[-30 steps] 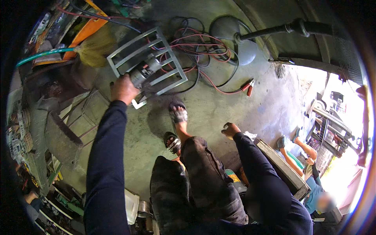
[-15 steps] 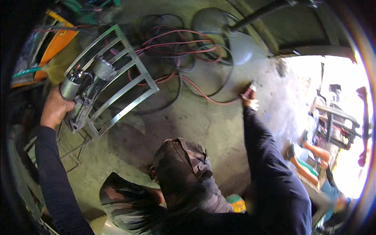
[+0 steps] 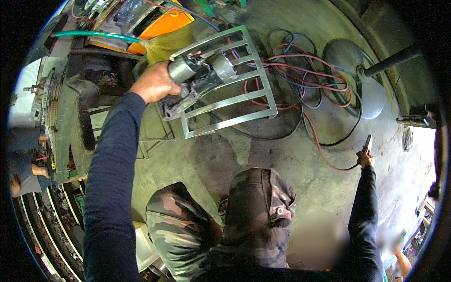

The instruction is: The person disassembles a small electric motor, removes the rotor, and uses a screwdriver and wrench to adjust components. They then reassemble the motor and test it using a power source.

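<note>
My left hand (image 3: 154,83) is wrapped round the smaller cylinder of a starter motor (image 3: 220,68), grey and black with a metal nose end. The motor is over the left edge of a slatted metal stand (image 3: 256,74), tilted; whether it rests on the stand I cannot tell. Far to the right, my right hand (image 3: 365,159) is closed on a red cable clamp (image 3: 368,144) with its jaw end pointing away from me. A red cable (image 3: 324,157) runs from this hand back toward a coil on the floor. My fingers partly hide the clamp's handles.
Red and black cables (image 3: 300,70) lie tangled behind the stand. A round-based pedestal (image 3: 373,101) stands at far right. A broom (image 3: 167,42) and an orange panel (image 3: 164,23) are at back left. Shelves of parts (image 3: 51,221) line the left; other people appear at the edges.
My view has swung left, so the stand, cables and both hands appear further right in the picture. Both hands keep their holds.
</note>
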Demonstrator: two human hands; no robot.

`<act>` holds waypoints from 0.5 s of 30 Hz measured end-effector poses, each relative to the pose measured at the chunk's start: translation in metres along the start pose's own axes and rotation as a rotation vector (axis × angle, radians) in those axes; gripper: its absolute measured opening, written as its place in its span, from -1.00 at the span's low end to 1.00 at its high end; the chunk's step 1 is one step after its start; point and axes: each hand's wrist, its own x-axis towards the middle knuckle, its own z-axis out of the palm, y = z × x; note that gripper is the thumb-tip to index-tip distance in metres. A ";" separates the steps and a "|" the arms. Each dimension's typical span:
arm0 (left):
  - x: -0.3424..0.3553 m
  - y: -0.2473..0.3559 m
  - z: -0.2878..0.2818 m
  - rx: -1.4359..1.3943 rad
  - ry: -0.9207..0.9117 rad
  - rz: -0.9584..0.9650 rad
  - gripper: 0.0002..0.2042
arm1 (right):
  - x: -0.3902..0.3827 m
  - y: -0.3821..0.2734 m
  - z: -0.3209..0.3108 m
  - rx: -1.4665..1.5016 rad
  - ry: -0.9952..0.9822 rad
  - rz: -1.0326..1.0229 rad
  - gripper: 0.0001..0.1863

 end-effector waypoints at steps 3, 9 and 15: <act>0.001 -0.005 0.002 0.095 0.006 0.009 -0.36 | -0.115 -0.084 0.040 0.298 -0.289 -0.252 -0.60; 0.006 -0.006 0.001 0.103 -0.002 0.040 -0.37 | -0.389 -0.260 0.189 -0.429 -0.594 -1.186 0.00; 0.006 -0.004 -0.002 0.064 -0.058 0.071 -0.37 | -0.531 -0.308 0.306 -0.780 -0.593 -1.307 -0.14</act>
